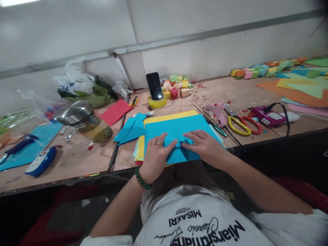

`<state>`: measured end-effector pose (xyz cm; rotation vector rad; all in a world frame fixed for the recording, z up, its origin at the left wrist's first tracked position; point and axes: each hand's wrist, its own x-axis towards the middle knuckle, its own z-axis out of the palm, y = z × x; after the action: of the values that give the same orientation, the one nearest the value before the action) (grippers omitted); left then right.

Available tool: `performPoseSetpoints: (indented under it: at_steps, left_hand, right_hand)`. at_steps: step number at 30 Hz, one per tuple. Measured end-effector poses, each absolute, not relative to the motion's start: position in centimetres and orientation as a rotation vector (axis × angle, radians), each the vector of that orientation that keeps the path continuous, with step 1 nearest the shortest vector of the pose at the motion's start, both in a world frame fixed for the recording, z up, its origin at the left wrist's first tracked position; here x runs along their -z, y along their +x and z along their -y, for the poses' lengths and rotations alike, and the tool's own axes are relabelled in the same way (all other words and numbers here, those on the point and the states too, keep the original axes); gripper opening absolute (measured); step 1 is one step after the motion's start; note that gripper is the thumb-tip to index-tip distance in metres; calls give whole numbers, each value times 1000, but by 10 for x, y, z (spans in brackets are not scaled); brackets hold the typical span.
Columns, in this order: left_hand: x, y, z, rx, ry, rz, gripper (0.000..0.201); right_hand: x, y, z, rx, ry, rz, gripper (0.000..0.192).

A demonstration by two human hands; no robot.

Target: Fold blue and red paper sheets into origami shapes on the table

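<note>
A small piece of blue paper (178,137) lies over a stack of coloured sheets, topped by a large blue sheet (159,128). A dark line of shadow runs along its near edge. My left hand (156,153), with a ring and a green bead bracelet, has thumb and fingers closed on the left side of the small piece. From the right, my right hand (203,145) pinches the other side, thumb at the near edge. Part of the piece is hidden under the fingers. Folded blue papers (132,128) rest left of the stack.
A glass jug (96,130) stands left, near a blue-and-white utility knife (42,160). Behind the stack, a phone (154,85) leans on a tape roll (157,101) beside paper cubes (176,87). Rightward lie a pink glue gun (217,112), scissors (239,125) and a purple power strip (266,116).
</note>
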<state>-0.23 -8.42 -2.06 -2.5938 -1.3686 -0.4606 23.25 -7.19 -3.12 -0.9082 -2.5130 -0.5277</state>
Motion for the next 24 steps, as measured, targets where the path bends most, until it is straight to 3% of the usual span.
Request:
performPoseSetpoints:
  at_steps: [6,11,15,20,24]
  left_hand:
    - [18,-5,98,320,-2654,1336,42]
    - [18,-35,94,416,-2621,1531,38]
    - [20,-38,80,668,-2624,1713,38]
    - [19,-23,58,973,-2635,1977,70]
    - [14,-18,62,1345,-2608,1720,61]
  right_hand:
    - [27,242,71,481,-812,2664,21]
    - [25,269,82,488,-954,2610,29]
    - [28,274,87,483,-1036,2569,36]
    - [34,269,85,466,-1070,2520,34]
    - [34,265,84,354,-1071,2397,32]
